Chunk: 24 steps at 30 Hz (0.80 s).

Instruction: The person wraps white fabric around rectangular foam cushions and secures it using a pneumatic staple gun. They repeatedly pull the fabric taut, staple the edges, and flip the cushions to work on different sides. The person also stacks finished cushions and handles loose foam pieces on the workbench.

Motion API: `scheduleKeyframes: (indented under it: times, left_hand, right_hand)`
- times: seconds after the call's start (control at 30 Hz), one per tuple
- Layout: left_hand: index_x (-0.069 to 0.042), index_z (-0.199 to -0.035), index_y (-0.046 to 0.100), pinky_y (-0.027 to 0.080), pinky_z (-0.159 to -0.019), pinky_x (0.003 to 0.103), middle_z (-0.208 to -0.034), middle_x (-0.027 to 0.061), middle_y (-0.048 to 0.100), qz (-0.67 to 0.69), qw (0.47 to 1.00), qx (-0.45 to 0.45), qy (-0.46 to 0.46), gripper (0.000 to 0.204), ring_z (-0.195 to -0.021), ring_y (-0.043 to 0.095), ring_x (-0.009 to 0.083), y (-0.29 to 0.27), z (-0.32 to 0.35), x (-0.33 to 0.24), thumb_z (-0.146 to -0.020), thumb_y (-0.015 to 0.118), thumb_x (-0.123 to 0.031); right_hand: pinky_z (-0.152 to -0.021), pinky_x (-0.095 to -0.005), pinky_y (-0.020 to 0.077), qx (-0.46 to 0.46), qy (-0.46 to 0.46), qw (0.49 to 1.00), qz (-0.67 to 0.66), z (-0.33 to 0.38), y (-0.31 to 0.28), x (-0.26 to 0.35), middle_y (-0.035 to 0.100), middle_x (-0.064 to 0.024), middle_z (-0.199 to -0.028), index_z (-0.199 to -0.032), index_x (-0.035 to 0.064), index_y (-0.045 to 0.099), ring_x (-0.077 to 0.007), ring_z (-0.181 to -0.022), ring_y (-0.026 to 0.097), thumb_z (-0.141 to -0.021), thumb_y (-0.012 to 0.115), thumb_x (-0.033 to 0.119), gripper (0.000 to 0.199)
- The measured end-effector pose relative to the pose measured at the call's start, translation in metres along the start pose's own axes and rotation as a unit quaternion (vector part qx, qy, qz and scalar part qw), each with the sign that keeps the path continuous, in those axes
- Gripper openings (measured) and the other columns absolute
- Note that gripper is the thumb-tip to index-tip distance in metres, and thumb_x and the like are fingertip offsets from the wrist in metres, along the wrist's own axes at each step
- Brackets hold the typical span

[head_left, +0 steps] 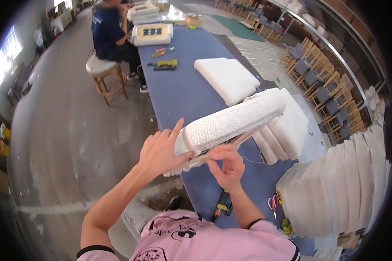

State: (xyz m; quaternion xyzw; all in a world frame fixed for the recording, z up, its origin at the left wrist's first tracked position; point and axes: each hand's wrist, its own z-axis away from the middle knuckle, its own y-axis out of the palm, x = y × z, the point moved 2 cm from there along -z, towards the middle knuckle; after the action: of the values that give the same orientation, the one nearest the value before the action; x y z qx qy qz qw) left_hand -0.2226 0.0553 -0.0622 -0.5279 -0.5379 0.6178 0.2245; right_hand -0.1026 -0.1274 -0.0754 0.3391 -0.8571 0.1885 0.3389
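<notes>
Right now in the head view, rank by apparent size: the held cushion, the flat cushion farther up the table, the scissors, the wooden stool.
1. Held cushion, though nearest the camera.
2. Flat cushion.
3. Stool, farther off, so unsure against the flat cushion.
4. Scissors.

Bright window daylight, fisheye-bent dark rim

I stand at one end of a long blue-covered workbench (pixel 178 93) that runs away from me across a grey concrete floor (pixel 74 130). Left of the bench, a wooden stool (pixel 105 76) with a pale seat holds a seated person (pixel 111 32). Right of the bench, rows of wooden chairs (pixel 318 78) with grey seats line the wall. Daylight comes through a window (pixel 2 61) far left of the bench, perhaps a doorway.
</notes>
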Motion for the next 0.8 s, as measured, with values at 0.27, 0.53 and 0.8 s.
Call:
scheduleKeyframes:
  times: [0.27,0.53,0.8]
  left_hand:
    - [-0.008,-0.149,0.047,0.055,-0.090,0.049,-0.115,0.0256,0.071,-0.060,0.981,0.182,0.019,0.094,-0.105,0.070,0.0413,-0.034,-0.058,-0.007,-0.076,0.075,-0.059]
    - [-0.003,-0.140,0.052,0.055,-0.093,0.048,-0.122,0.0234,0.071,-0.069,0.980,0.185,-0.010,0.084,-0.107,0.071,0.0402,-0.028,-0.054,-0.004,-0.078,0.074,-0.056]
    - [-0.003,-0.141,0.053,0.055,-0.095,0.048,-0.129,0.0216,0.069,-0.036,0.991,0.110,-0.067,0.080,-0.111,0.069,0.0398,-0.020,-0.033,0.009,-0.083,0.070,-0.055]
  right_hand:
    - [-0.086,-0.0322,0.0548,-0.299,0.400,0.834,0.232,0.235,-0.204,-0.163,0.068,-0.0100,-0.113,-0.116,0.0016,0.068,-0.0201,-0.100,0.067,-0.092,0.072,0.009,0.025]
    - [-0.099,-0.0485,0.0526,-0.056,0.548,0.709,0.440,0.353,-0.150,-0.134,0.054,-0.0211,-0.134,-0.140,0.0048,0.052,-0.0419,-0.115,0.063,-0.084,0.079,0.030,0.067]
    - [-0.099,-0.0508,0.0528,-0.113,0.597,0.671,0.424,0.330,-0.112,-0.134,0.035,-0.0231,-0.143,-0.160,0.0072,0.022,-0.0466,-0.118,0.060,-0.075,0.079,0.016,0.103]
